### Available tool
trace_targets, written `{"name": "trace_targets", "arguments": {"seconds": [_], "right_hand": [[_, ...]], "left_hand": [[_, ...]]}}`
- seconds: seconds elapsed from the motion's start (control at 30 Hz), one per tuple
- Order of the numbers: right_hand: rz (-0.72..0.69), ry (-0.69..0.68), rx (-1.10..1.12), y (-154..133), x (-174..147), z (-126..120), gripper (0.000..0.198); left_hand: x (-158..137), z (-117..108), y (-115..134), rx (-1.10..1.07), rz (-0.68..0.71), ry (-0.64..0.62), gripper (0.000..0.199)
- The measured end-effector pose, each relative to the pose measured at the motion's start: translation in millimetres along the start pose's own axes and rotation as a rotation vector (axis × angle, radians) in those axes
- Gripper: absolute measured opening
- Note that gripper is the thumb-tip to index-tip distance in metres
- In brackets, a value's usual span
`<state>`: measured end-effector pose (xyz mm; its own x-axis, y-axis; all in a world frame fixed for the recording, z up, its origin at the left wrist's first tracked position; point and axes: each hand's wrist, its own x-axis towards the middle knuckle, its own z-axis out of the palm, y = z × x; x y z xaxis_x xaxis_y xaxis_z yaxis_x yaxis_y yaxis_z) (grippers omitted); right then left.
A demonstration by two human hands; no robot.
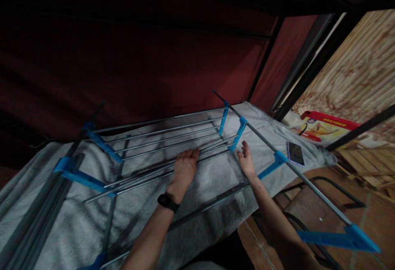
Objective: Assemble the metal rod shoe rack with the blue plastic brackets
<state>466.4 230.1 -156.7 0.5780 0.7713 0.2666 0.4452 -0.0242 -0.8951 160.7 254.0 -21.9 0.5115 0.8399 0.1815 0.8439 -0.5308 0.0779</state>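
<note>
A rack of thin metal rods and blue plastic brackets lies on a grey blanket (212, 179). My left hand (186, 165), with a black band on its wrist, is closed over the rods at the middle of the near rows. One metal rod (142, 184) under it runs at a slant, its left end sticking out past the left blue bracket (84, 181). My right hand (247, 162) is open, fingers apart, just below the right blue bracket (238, 134) where the rods end. The grip under my left fingers is partly hidden.
A bundle of grey tubes (40, 220) lies at the left. A phone (295, 153) rests on the blanket at the right, beyond the long side tube (317, 194). Dark metal posts, a red and yellow package (330, 126) and a wooden crate (364, 163) stand further right.
</note>
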Motion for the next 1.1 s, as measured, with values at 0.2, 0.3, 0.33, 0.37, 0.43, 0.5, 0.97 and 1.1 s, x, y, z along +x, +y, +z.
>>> {"name": "trace_targets", "arguments": {"seconds": [0.2, 0.3, 0.33, 0.37, 0.43, 0.5, 0.97, 1.1], "right_hand": [[-0.057, 0.011, 0.199, -29, 28, 14, 0.078], [-0.046, 0.037, 0.213, -31, 29, 19, 0.078], [-0.04, 0.039, 0.215, -31, 29, 19, 0.078], [-0.034, 0.039, 0.215, -31, 28, 19, 0.078], [-0.021, 0.04, 0.211, -32, 28, 18, 0.079], [-0.016, 0.046, 0.2, -33, 27, 17, 0.079], [-0.042, 0.05, 0.186, -36, 25, 18, 0.08], [-0.056, 0.027, 0.226, -42, 25, 15, 0.082]], "left_hand": [[1, 2, -1, 0.015, 0.011, 0.016, 0.049], [2, 4, -1, 0.006, 0.013, 0.026, 0.049], [2, 4, -2, -0.001, 0.017, 0.032, 0.049], [3, 5, -2, -0.008, 0.021, 0.036, 0.049], [3, 5, -3, -0.021, 0.029, 0.036, 0.048], [4, 5, -4, -0.033, 0.038, 0.031, 0.048], [12, -2, -9, -0.085, 0.037, -0.023, 0.039], [9, -2, -5, -0.068, 0.021, -0.022, 0.038]]}}
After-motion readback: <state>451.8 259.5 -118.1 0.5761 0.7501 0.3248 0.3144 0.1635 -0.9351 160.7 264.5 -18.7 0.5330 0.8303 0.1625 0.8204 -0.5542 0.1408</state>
